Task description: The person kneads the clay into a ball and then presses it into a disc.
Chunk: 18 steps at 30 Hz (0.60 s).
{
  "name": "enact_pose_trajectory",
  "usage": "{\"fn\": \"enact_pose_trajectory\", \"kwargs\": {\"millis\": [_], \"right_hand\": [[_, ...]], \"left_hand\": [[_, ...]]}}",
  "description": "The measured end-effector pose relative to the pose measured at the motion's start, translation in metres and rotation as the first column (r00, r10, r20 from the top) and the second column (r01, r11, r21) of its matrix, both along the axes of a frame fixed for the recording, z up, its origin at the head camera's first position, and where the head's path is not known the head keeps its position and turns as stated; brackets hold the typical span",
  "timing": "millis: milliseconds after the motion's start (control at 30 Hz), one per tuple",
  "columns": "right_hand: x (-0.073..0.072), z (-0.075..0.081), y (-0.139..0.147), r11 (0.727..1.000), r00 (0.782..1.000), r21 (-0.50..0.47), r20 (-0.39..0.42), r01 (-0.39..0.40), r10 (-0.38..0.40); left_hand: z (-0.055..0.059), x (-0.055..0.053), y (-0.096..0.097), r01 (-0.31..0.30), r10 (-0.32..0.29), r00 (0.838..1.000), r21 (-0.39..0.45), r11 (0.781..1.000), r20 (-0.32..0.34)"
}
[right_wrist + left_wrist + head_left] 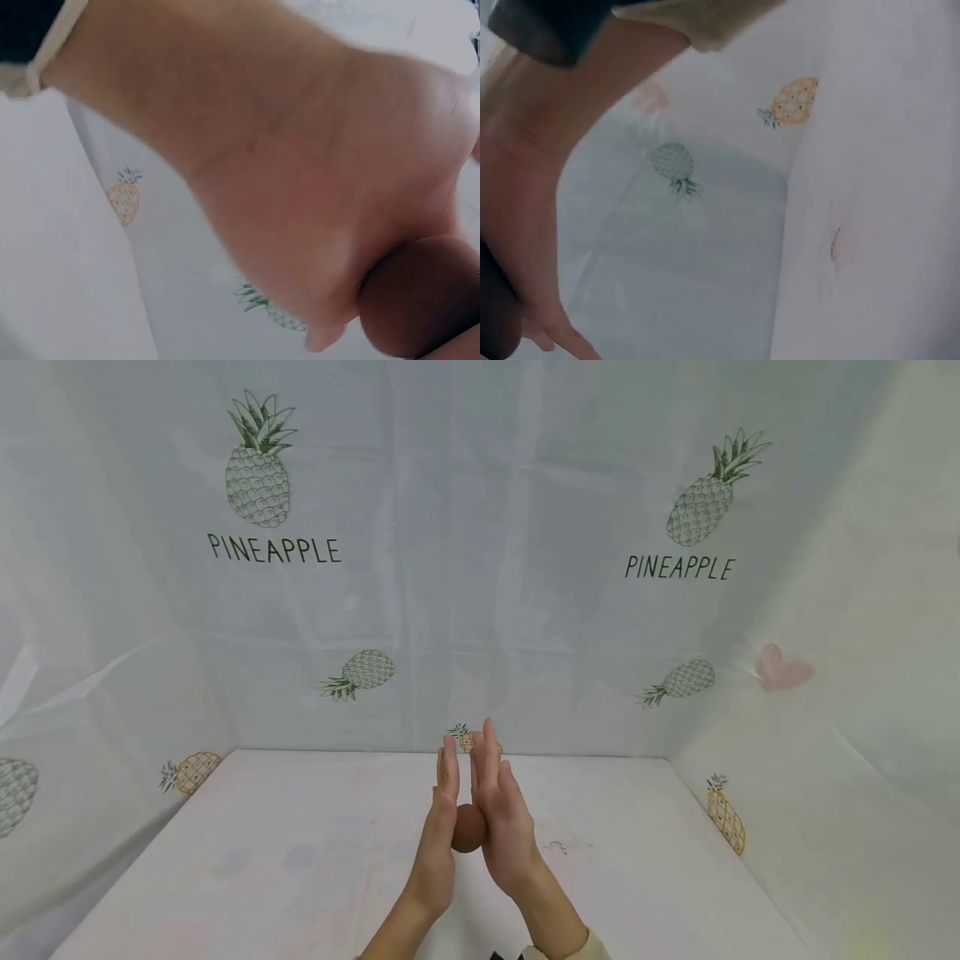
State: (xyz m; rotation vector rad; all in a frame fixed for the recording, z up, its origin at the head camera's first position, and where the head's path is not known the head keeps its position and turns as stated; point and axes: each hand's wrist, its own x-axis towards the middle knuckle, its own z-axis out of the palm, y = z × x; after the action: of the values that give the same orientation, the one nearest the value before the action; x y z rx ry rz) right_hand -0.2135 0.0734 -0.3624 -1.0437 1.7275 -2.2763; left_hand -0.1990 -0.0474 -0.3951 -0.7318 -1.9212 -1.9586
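Observation:
A smooth brown ball [469, 828] sits between my two palms, above the white table. My left hand [442, 827] presses it from the left with straight fingers pointing up and away. From the other side my right hand [504, 827] presses against it, its fingers also straight. The fingertips of the two hands stand a little apart. In the right wrist view the brown ball [420, 296] lies against the palm, partly cut off by the frame edge. Only a dark edge of the ball [496, 315] shows in the left wrist view.
A white table surface [300, 893] lies beneath the hands. Behind it hangs a pale curtain [480, 568] printed with pineapples, and similar sheeting closes in both sides. A light sleeve cuff [588, 947] shows at the right wrist.

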Motion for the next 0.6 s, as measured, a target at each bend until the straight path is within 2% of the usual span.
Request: {"fn": "enact_pose_trajectory", "kwargs": {"millis": [133,300,467,600], "right_hand": [[-0.007,-0.007,-0.002,0.999,0.999,0.023,0.029,0.026,-0.027],[-0.010,-0.016,-0.010,0.988,0.996,0.145,0.063,0.061,-0.070],[-0.001,-0.012,-0.015,0.975,0.998,0.221,0.054,0.012,-0.025],[0.011,-0.004,-0.016,0.976,1.000,0.218,-0.028,-0.005,0.012]], "left_hand": [[0.006,0.008,0.002,0.012,-0.012,1.000,0.024,1.000,-0.003],[0.012,0.011,-0.009,-0.002,0.003,1.000,0.064,0.998,-0.009],[0.016,0.007,-0.020,-0.043,0.044,0.999,0.108,0.993,-0.007],[0.013,-0.002,-0.023,-0.082,0.080,0.997,0.116,0.990,0.024]]}}
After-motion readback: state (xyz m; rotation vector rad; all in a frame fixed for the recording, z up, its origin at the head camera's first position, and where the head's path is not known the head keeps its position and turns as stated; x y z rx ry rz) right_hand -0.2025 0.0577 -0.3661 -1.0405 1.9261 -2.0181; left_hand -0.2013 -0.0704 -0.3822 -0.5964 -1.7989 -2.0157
